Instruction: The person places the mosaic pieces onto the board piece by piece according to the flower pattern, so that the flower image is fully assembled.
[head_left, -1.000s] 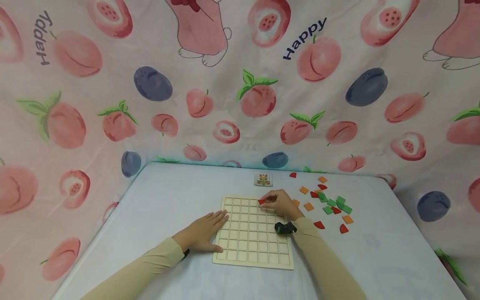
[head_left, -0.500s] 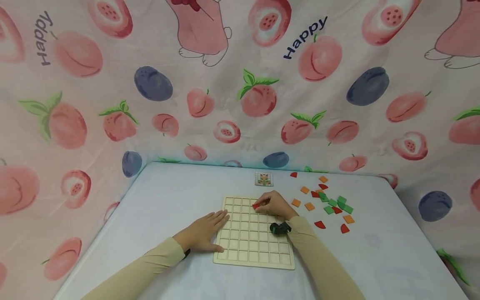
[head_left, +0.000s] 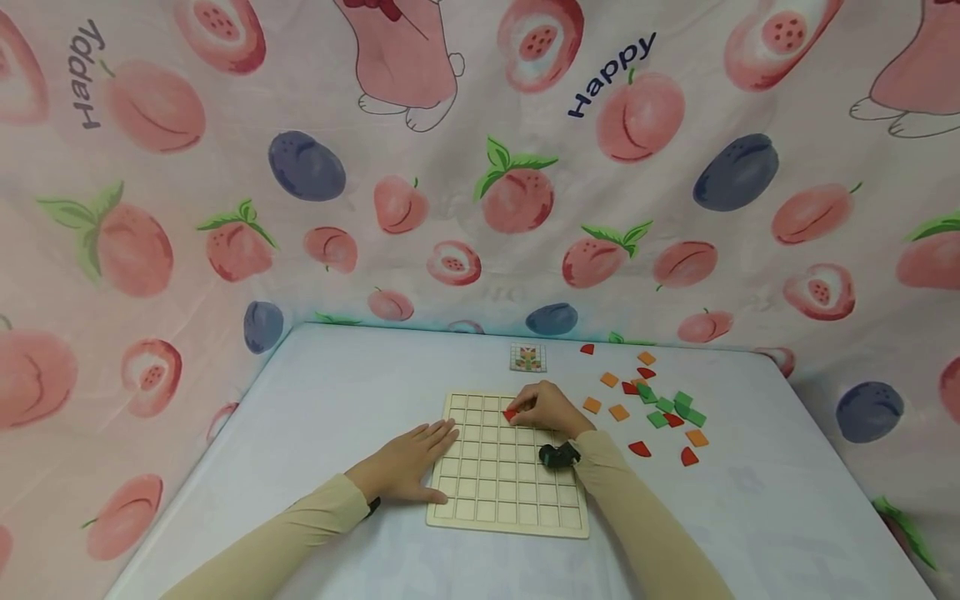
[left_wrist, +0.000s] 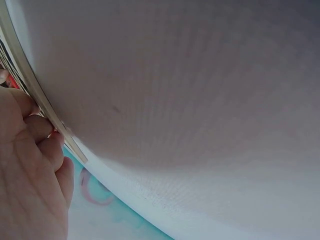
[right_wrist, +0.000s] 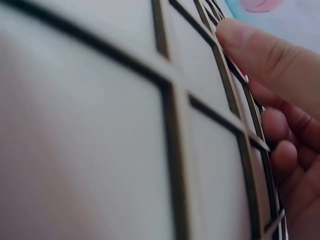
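Observation:
A pale wooden grid board point(head_left: 497, 490) lies flat on the white table. My left hand point(head_left: 408, 463) rests at the board's left edge with fingers spread and straight; the left wrist view shows its fingers along the board's side point(left_wrist: 36, 90). Over the board's far rows, my right hand point(head_left: 549, 410) pinches a small red quarter-round tile point(head_left: 510, 415) between thumb and fingers, low over a cell. In the right wrist view the thumb and fingers of this hand point(right_wrist: 295, 107) reach close to the grid ridges, and the tile is mostly hidden.
Loose tiles lie right of the board: green squares point(head_left: 657, 420), orange squares point(head_left: 618, 412) and red quarter-rounds point(head_left: 689, 457), some overlapping. A small pattern card point(head_left: 528, 358) lies beyond the board's far edge. A fruit-print cloth point(head_left: 450, 208) hangs behind the table.
My right hand has moved slightly left and nearer with the red tile, then nearly stopped over a cell. The left hand stays in place.

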